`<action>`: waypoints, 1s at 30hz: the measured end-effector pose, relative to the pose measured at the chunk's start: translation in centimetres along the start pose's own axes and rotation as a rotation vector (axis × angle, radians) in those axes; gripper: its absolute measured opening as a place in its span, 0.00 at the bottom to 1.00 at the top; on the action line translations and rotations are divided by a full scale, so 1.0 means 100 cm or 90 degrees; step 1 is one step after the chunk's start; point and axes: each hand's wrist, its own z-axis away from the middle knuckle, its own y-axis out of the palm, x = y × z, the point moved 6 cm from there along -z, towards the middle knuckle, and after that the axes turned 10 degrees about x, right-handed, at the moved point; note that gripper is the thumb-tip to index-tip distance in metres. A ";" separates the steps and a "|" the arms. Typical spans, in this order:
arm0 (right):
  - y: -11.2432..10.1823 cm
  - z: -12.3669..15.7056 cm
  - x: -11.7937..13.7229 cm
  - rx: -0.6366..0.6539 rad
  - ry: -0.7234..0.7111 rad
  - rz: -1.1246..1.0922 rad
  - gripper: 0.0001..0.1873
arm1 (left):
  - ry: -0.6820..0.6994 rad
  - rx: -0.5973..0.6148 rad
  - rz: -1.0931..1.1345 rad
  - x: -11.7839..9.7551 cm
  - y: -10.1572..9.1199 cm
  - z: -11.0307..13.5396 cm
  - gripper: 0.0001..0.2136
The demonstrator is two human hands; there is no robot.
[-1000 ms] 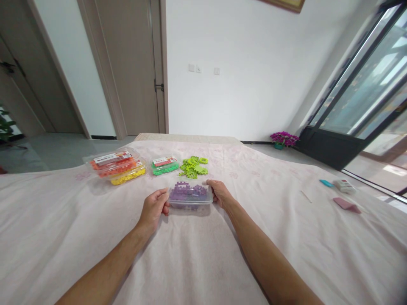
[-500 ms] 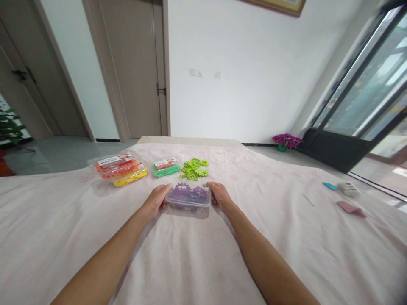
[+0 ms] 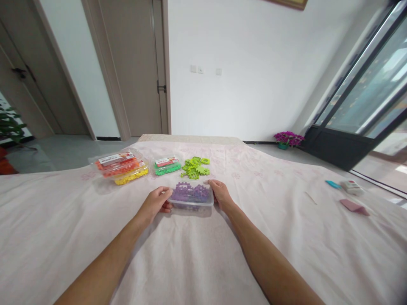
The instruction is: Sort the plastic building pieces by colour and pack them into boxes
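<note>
A clear plastic box (image 3: 192,204) with purple toothed toy pieces (image 3: 187,192) inside sits before me. My left hand (image 3: 156,202) grips its left end, thumb at the rim and fingers curled lower down. At the right end my right hand (image 3: 218,192) pinches the box near its far corner; some of its fingers are hidden. Just beyond the box lies a loose pile of lime-green toothed pieces (image 3: 194,167). Left of that pile stands a labelled clear box of green pieces (image 3: 167,166).
Farther left, a labelled box of orange pieces (image 3: 117,163) rests on a box of yellow pieces (image 3: 132,175). Toward the right of the pink-white cloth (image 3: 270,212) lie a blue item (image 3: 333,184), a whitish object (image 3: 352,187), a pink cloth piece (image 3: 354,207) and a thin stick (image 3: 310,198).
My left hand has shifted slightly down the box's left end, its fingers now showing lower. Both hands are still on the box, and the whole view has moved a little.
</note>
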 end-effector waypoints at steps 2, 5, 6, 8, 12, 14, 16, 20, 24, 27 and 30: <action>0.000 0.000 -0.001 0.003 0.002 -0.003 0.18 | -0.007 -0.012 -0.018 0.001 0.000 0.002 0.21; 0.000 0.000 0.000 0.006 0.001 0.007 0.17 | -0.003 -0.024 0.005 0.006 0.000 0.000 0.22; 0.000 0.000 0.000 0.007 -0.001 0.011 0.17 | 0.000 -0.024 0.020 0.008 0.000 -0.001 0.22; 0.001 -0.001 0.001 0.008 -0.002 0.018 0.17 | 0.008 -0.016 0.053 0.011 0.001 -0.002 0.23; 0.000 -0.001 0.003 -0.007 0.002 0.041 0.17 | -0.006 -0.013 0.094 0.015 0.001 -0.002 0.27; -0.002 0.000 0.002 0.000 0.023 0.061 0.19 | -0.009 -0.020 0.093 0.015 -0.002 -0.002 0.28; -0.003 0.002 0.000 0.054 0.071 0.066 0.25 | 0.001 -0.029 0.075 0.014 -0.006 -0.002 0.27; -0.004 0.016 0.006 0.229 0.145 0.070 0.37 | 0.047 -0.058 0.015 0.009 -0.011 -0.002 0.23; -0.001 0.030 0.021 0.324 0.173 0.102 0.33 | 0.088 0.018 -0.032 0.004 0.007 0.001 0.20; 0.008 0.033 0.024 0.346 0.169 0.119 0.24 | 0.131 0.038 -0.020 -0.003 0.019 0.008 0.21; 0.018 0.029 0.017 0.318 0.139 0.061 0.22 | 0.113 0.066 0.056 -0.002 0.024 0.010 0.25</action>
